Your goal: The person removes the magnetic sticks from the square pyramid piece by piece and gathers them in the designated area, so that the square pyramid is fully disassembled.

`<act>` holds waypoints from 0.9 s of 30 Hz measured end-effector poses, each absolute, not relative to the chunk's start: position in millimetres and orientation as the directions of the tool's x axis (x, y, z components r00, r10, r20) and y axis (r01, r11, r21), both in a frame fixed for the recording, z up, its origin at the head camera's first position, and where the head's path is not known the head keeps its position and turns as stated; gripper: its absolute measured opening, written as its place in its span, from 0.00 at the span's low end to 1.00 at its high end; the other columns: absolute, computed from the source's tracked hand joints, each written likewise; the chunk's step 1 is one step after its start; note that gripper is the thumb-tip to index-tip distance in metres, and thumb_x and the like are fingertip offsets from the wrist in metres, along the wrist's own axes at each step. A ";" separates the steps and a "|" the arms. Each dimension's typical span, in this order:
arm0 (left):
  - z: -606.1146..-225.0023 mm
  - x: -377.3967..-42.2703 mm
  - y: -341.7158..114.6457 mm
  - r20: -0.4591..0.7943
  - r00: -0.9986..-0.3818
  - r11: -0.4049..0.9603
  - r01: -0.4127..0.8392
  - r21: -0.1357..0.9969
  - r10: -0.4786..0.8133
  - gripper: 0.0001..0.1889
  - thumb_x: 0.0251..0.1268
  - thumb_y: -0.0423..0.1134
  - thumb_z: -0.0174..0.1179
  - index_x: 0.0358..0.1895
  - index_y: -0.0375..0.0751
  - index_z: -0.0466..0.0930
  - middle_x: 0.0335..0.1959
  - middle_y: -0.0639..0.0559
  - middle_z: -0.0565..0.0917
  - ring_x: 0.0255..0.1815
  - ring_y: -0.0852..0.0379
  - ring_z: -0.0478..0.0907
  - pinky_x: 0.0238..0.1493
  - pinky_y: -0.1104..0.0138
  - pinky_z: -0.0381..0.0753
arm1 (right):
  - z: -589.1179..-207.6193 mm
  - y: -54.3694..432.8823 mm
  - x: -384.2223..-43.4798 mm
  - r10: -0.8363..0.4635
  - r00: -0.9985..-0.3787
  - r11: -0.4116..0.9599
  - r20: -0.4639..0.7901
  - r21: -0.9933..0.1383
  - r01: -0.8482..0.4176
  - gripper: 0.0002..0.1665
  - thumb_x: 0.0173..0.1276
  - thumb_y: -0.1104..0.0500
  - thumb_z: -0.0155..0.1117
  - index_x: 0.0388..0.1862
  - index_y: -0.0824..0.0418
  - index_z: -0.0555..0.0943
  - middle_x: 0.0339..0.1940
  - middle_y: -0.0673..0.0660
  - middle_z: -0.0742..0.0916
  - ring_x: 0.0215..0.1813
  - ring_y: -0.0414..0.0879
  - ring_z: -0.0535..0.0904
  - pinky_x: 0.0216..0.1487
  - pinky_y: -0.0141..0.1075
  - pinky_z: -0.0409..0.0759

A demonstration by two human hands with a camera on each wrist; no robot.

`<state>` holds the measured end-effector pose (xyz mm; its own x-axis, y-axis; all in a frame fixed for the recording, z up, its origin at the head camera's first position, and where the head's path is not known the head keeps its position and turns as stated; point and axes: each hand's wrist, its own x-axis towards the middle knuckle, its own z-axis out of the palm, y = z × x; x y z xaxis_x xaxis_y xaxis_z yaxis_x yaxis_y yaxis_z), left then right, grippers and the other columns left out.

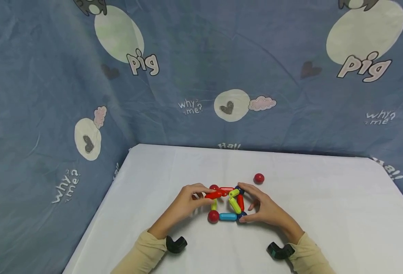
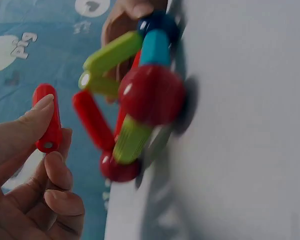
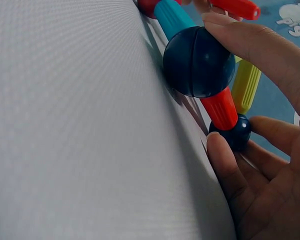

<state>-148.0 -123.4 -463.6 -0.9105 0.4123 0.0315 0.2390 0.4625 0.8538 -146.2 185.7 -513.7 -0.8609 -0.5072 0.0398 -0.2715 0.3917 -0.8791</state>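
Note:
My left hand [image 1: 187,199] pinches a red magnetic rod [image 2: 51,122] between thumb and fingers, apart from the structure in the left wrist view. The structure on the table is a four-sided base of rods and balls. A red ball [image 1: 213,216] sits at its near left corner, joined by a light blue rod [image 1: 228,217] to a dark blue ball [image 3: 200,62]. Yellow-green rods [image 1: 234,205] and another red rod [image 2: 92,117] lean upward from the base. My right hand [image 1: 269,209] grips the right side, thumb on the near dark blue ball and fingers at the far dark blue ball [image 3: 232,132].
A loose red ball [image 1: 259,178] lies behind the structure to the right. The white table [image 1: 174,163] meets a blue printed cloth [image 1: 187,125] at its back and left. Black wrist mounts [image 1: 176,244] sit at both sleeves.

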 end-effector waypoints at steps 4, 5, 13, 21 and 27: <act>-460.2 -156.5 -140.2 0.069 -0.929 0.510 0.260 0.820 0.363 0.16 0.61 0.39 0.75 0.53 0.47 0.91 0.43 0.54 0.89 0.34 0.59 0.77 0.33 0.70 0.78 | -514.1 183.7 -146.0 -0.510 -0.860 0.383 0.032 -0.887 -0.260 0.60 0.53 0.51 0.86 0.81 0.56 0.63 0.83 0.61 0.66 0.66 0.56 0.71 0.44 0.32 0.85; -460.4 -158.9 -145.3 0.073 -0.937 0.532 0.257 0.806 0.342 0.16 0.59 0.38 0.75 0.52 0.47 0.91 0.42 0.54 0.90 0.33 0.59 0.76 0.31 0.71 0.77 | -513.8 183.5 -146.1 -0.509 -0.860 0.382 0.031 -0.888 -0.257 0.60 0.52 0.51 0.86 0.81 0.56 0.64 0.83 0.61 0.66 0.66 0.56 0.71 0.44 0.32 0.85; -469.5 -180.0 -191.8 0.050 -0.981 0.653 0.164 0.740 0.190 0.10 0.54 0.38 0.79 0.41 0.51 0.92 0.33 0.54 0.87 0.34 0.56 0.73 0.30 0.70 0.71 | -512.7 185.9 -146.3 -0.506 -0.862 0.391 0.035 -0.881 -0.266 0.60 0.53 0.51 0.86 0.81 0.55 0.64 0.82 0.62 0.66 0.62 0.54 0.74 0.43 0.32 0.85; -485.5 -192.6 -223.5 0.077 -0.982 0.674 0.176 0.718 0.175 0.11 0.54 0.38 0.79 0.41 0.46 0.93 0.40 0.50 0.91 0.37 0.56 0.76 0.41 0.67 0.75 | -514.3 185.3 -146.1 -0.511 -0.859 0.387 0.037 -0.882 -0.268 0.60 0.53 0.52 0.86 0.81 0.56 0.64 0.82 0.62 0.66 0.61 0.52 0.74 0.43 0.32 0.85; -491.8 -196.5 -233.7 0.062 -0.983 0.659 0.160 0.735 0.171 0.12 0.54 0.38 0.78 0.43 0.44 0.93 0.42 0.48 0.91 0.39 0.56 0.77 0.42 0.67 0.75 | -512.8 185.0 -146.0 -0.510 -0.859 0.387 0.039 -0.881 -0.270 0.60 0.52 0.51 0.86 0.81 0.55 0.64 0.83 0.61 0.66 0.64 0.54 0.72 0.43 0.33 0.85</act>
